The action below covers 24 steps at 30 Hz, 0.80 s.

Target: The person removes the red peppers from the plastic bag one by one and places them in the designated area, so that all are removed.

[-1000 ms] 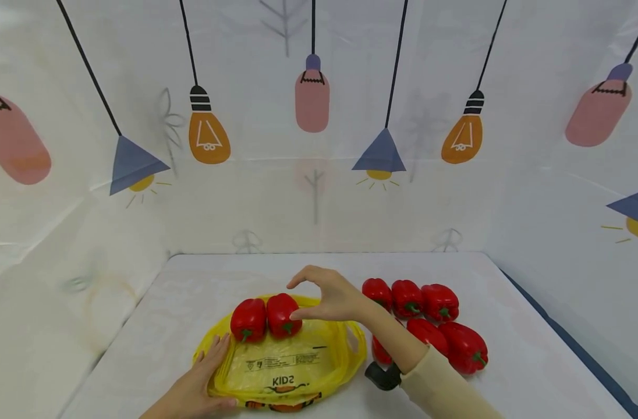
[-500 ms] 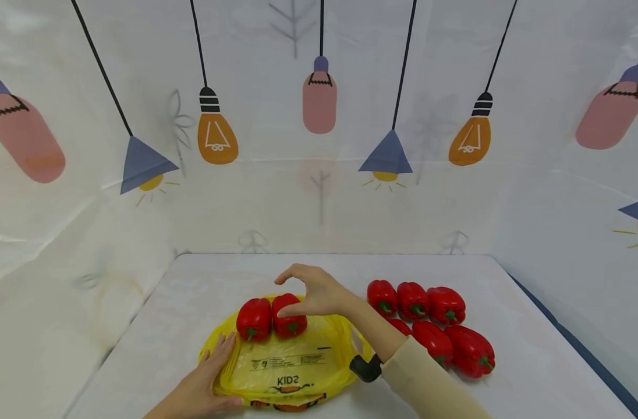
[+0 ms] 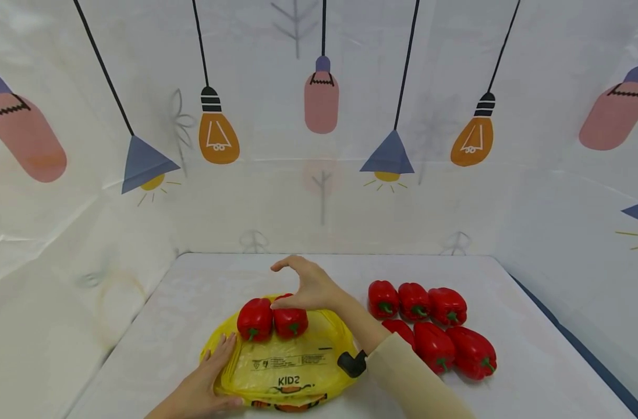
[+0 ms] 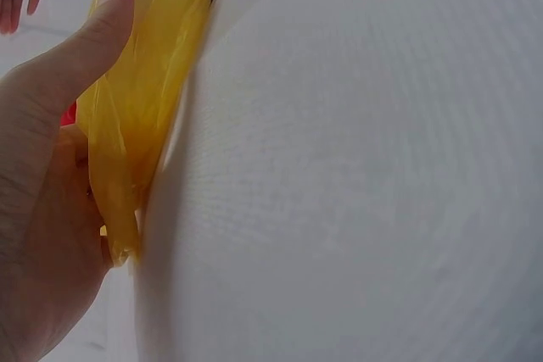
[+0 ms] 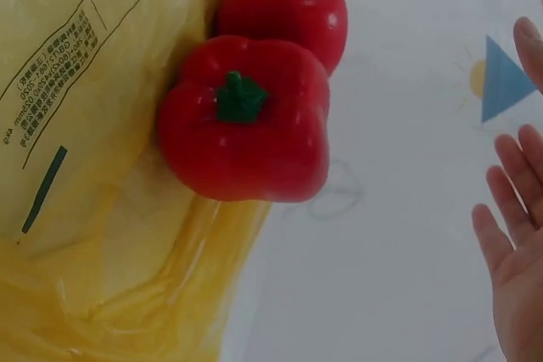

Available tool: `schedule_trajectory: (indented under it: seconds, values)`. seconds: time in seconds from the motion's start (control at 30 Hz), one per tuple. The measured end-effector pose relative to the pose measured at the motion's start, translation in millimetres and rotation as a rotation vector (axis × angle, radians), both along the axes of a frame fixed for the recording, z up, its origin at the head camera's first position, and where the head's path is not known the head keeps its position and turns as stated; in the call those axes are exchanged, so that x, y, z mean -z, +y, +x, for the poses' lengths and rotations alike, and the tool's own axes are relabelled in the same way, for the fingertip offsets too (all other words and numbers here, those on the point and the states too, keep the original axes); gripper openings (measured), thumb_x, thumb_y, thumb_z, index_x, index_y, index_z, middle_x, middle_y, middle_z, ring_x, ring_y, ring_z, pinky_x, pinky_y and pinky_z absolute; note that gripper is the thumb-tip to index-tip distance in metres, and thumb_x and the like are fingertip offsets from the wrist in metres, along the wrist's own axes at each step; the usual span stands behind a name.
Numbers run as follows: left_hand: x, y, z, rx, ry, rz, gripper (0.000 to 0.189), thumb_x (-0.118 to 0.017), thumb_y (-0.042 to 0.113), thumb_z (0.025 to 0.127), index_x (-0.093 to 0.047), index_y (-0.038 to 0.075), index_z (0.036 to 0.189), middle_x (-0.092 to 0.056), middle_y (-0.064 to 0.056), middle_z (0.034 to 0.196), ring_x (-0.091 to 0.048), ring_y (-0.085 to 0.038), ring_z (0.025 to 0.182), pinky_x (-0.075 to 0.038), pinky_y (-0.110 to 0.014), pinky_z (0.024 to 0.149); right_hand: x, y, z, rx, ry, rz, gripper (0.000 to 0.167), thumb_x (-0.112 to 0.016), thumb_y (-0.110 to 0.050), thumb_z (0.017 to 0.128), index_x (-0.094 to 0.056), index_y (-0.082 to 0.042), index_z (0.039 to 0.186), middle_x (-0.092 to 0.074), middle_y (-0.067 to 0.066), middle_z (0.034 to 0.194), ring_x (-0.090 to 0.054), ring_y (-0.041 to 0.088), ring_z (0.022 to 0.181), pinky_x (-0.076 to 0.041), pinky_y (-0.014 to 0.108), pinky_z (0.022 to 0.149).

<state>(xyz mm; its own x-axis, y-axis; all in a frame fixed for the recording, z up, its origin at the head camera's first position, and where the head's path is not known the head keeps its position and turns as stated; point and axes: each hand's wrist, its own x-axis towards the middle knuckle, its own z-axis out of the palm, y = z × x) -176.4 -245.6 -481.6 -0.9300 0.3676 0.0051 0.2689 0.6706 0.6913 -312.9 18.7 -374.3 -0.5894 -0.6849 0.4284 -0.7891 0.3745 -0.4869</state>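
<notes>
A yellow plastic bag (image 3: 277, 372) with dark print lies spread on the table. Two red bell peppers with green stems, the left bell pepper (image 3: 254, 319) and the right bell pepper (image 3: 291, 325), sit side by side on its far part. My right hand (image 3: 314, 286) hovers over the right one, fingers spread in an arc and holding nothing; in the right wrist view a gap shows between this hand (image 5: 519, 269) and both peppers. My left hand (image 3: 206, 378) rests along the bag's left edge; in the left wrist view its thumb (image 4: 85, 48) lies straight against the yellow film.
Several more red bell peppers (image 3: 434, 346) lie in two rows on the right of the white table (image 3: 209, 279). A black wrist strap (image 3: 352, 364) is on my right arm. A white sheet printed with lamps (image 3: 277, 198) hangs behind the table.
My right hand has moved left and up, away from the right pepper on the bag. The view has turned slightly left. My left hand keeps its place at the bag's edge.
</notes>
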Motion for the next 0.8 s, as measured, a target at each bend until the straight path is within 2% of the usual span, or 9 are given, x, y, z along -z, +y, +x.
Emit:
schedule_trajectory:
  seconds: [0.17,0.2,0.23,0.3,0.33,0.4,0.47,0.57,0.8]
  values:
    - [-1.1,0.6,-0.9,-0.012,-0.039,0.027,0.112,-0.080,0.047,0.074,-0.016,-0.002,0.152,-0.015,-0.024,0.156,-0.002,-0.044,0.141,0.012,0.003,0.091,6.2,-4,-7.4,0.045,-0.012,-0.030,0.064,-0.085,-0.037,0.073,-0.056,-0.015,0.126,-0.058,-0.002,0.124,-0.050,0.014,0.121,-0.041,0.035,0.103]
    - [-1.5,0.9,-0.9,-0.019,-0.060,0.028,0.111,-0.079,0.046,0.075,-0.015,-0.001,0.153,-0.014,-0.023,0.156,-0.001,-0.044,0.142,0.011,-0.002,0.099,8.7,-4,-8.2,0.058,-0.026,-0.029,0.064,-0.084,-0.038,0.073,-0.056,-0.016,0.126,-0.058,-0.003,0.124,-0.050,0.015,0.122,-0.042,0.035,0.102]
    - [-1.7,1.0,-0.9,-0.024,-0.094,0.030,0.110,-0.079,0.044,0.076,-0.013,0.001,0.153,-0.012,-0.021,0.157,0.001,-0.042,0.143,0.011,-0.008,0.103,11.9,-5,-9.0,0.073,-0.039,-0.024,0.064,-0.084,-0.040,0.073,-0.057,-0.016,0.126,-0.058,-0.004,0.124,-0.050,0.015,0.122,-0.042,0.036,0.102]
    - [-2.1,1.9,-0.7,-0.037,-0.144,0.026,0.108,-0.077,0.044,0.079,-0.010,0.004,0.154,-0.010,-0.019,0.158,0.003,-0.040,0.143,0.006,-0.030,0.114,20.2,-6,-10.1,0.106,-0.073,-0.002,0.064,-0.082,-0.044,0.074,-0.057,-0.017,0.126,-0.058,-0.005,0.124,-0.050,0.016,0.122,-0.043,0.037,0.101]
    - [-2.0,2.3,-0.3,-0.040,-0.162,0.022,0.107,-0.076,0.044,0.080,-0.010,0.004,0.154,-0.010,-0.019,0.158,0.003,-0.040,0.143,0.004,-0.043,0.115,25.0,-7,-9.9,0.122,-0.094,0.012,0.064,-0.081,-0.046,0.074,-0.057,-0.019,0.126,-0.057,-0.006,0.124,-0.050,0.016,0.121,-0.043,0.038,0.101]
    - [-1.9,3.2,0.1,-0.038,-0.179,0.006,0.105,-0.074,0.045,0.082,-0.009,0.004,0.154,-0.010,-0.020,0.158,0.003,-0.041,0.143,0.001,-0.064,0.108,35.3,-9,-9.3,0.150,-0.131,0.055,0.065,-0.079,-0.051,0.074,-0.056,-0.020,0.127,-0.056,-0.007,0.125,-0.050,0.017,0.122,-0.043,0.037,0.100]
    - [-1.0,3.5,0.2,-0.037,-0.173,-0.003,0.107,-0.074,0.047,0.081,-0.010,0.002,0.153,-0.012,-0.022,0.157,0.002,-0.044,0.142,-0.002,-0.070,0.104,45.6,-10,-9.0,0.150,-0.159,0.104,0.070,-0.078,-0.054,0.074,-0.055,-0.018,0.129,-0.055,-0.006,0.127,-0.051,0.018,0.122,-0.044,0.037,0.100]
    - [-0.1,3.0,-0.5,-0.030,-0.156,-0.016,0.109,-0.075,0.048,0.079,-0.012,-0.001,0.153,-0.014,-0.025,0.156,0.001,-0.046,0.142,-0.002,-0.072,0.103,56.4,-13,-7.4,0.139,-0.196,0.198,0.077,-0.076,-0.059,0.072,-0.052,-0.018,0.134,-0.053,-0.004,0.130,-0.051,0.018,0.120,-0.046,0.035,0.096]
    - [-1.3,2.0,-3.1,-0.012,-0.120,-0.010,0.108,-0.075,0.047,0.079,-0.012,-0.004,0.152,-0.014,-0.027,0.155,0.001,-0.047,0.141,-0.002,-0.072,0.103,66.8,-14,-7.0,0.119,-0.184,0.351,0.082,-0.077,-0.057,0.072,-0.048,-0.018,0.137,-0.052,-0.002,0.127,-0.050,0.012,0.113,-0.050,0.027,0.084]
